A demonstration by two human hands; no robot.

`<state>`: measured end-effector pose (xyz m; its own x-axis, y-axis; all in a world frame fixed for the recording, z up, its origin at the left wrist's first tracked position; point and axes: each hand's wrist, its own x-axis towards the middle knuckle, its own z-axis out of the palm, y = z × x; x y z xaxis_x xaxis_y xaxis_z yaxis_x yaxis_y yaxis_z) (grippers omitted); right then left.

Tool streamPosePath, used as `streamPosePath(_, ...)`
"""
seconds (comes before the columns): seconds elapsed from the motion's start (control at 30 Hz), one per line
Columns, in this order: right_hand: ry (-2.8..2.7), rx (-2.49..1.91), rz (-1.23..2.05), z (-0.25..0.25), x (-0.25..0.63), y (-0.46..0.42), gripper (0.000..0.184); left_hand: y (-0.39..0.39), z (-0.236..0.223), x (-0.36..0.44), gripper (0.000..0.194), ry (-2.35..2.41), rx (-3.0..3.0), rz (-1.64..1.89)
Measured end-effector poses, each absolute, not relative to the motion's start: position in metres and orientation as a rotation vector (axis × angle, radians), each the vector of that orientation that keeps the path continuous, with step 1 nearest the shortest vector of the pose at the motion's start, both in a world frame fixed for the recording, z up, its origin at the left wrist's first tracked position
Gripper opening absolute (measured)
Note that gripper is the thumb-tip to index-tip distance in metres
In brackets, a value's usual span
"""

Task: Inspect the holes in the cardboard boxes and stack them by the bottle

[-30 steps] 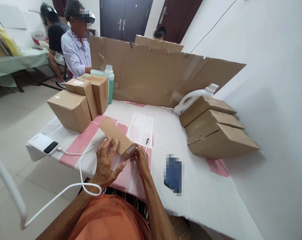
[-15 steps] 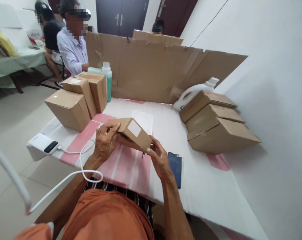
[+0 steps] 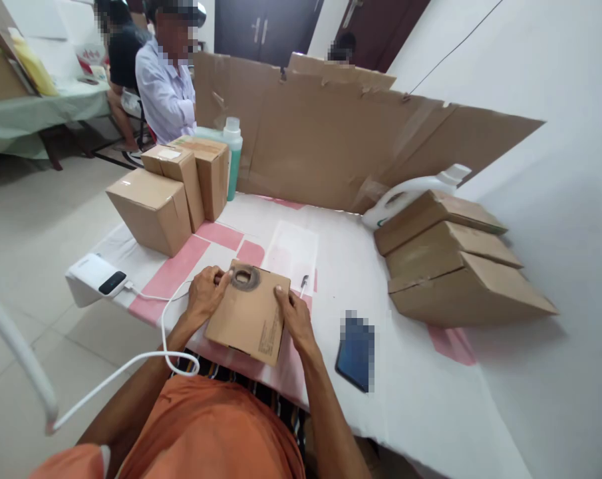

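A small brown cardboard box (image 3: pixel 251 316) is at the table's front edge, its broad face turned up. That face has a hole ringed by a dark smudge near the far left corner and printed lines near the front right. My left hand (image 3: pixel 207 291) grips the box's left edge, thumb by the hole. On the opposite side, my right hand (image 3: pixel 295 318) holds the right edge with its thumb on top. Just beyond the right hand lies a pen (image 3: pixel 304 282), partly hidden. A dark phone (image 3: pixel 355 356) rests further right. Behind the box is a white sheet of paper (image 3: pixel 293 246).
Several cardboard boxes (image 3: pixel 153 209) stand at the left beside a green bottle (image 3: pixel 235 159). More boxes (image 3: pixel 460 266) lean at the right, before a white jug (image 3: pixel 405 193). A cardboard partition (image 3: pixel 320 140) closes the back. A white power bank (image 3: pixel 98 274) trails a cable (image 3: pixel 165 332). Other people sit beyond.
The box has been turned and lowered toward me, so its holed face now shows instead of the white label. Both hands have shifted with it. The view has swung slightly left.
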<state>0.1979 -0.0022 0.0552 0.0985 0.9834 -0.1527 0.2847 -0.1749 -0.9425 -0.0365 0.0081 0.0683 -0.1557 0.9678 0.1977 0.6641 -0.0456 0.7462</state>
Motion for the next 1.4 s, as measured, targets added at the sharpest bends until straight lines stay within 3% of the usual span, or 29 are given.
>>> streamPosePath(0.07, -1.314, -1.67, 1.062, 0.053, 0.197, -0.006, 0.064, 0.007, 0.06, -0.034, 0.023, 1.808, 1.717, 1.015)
streamPosePath(0.2, -1.372, -1.713, 1.032, 0.055, 0.209, -0.011, 0.063, 0.01, 0.049, -0.022, 0.047, 1.69, 1.71, 0.995)
streamPosePath(0.3, -1.42, -1.771, 0.987, 0.055, 0.221, -0.013, 0.063, 0.009, 0.044, -0.013, 0.048, 1.589, 1.693, 0.974)
streamPosePath(0.47, -1.565, -1.776, 0.603, 0.063, 0.209, -0.013, 0.065, -0.007, 0.039, -0.005, 0.049, 1.467, 1.676, 0.975)
streamPosePath(0.63, -1.779, -1.979, 0.615, 0.081, 0.18, -0.011, 0.039, -0.011, 0.044, 0.0, 0.044, 1.491, 1.684, 0.982)
streamPosePath(0.9, -1.753, -2.043, 0.493, 0.078, 0.172, -0.014, 0.029, 0.006, 0.048, 0.013, 0.035, 1.576, 1.772, 0.941)
streamPosePath(1.1, -1.751, -2.003, 0.508, 0.076, 0.175, -0.015, 0.034, 0.011, 0.052, 0.011, 0.04, 1.514, 1.914, 0.914)
streamPosePath(1.27, -1.801, -1.979, 0.466, 0.074, 0.172, -0.019, 0.039, 0.024, 0.056, 0.01, 0.024, 1.392, 2.049, 0.856)
streamPosePath(1.4, -1.749, -1.91, 0.496, 0.071, 0.17, -0.018, 0.04, 0.028, 0.054, 0.008, 0.022, 1.356, 2.066, 0.854)
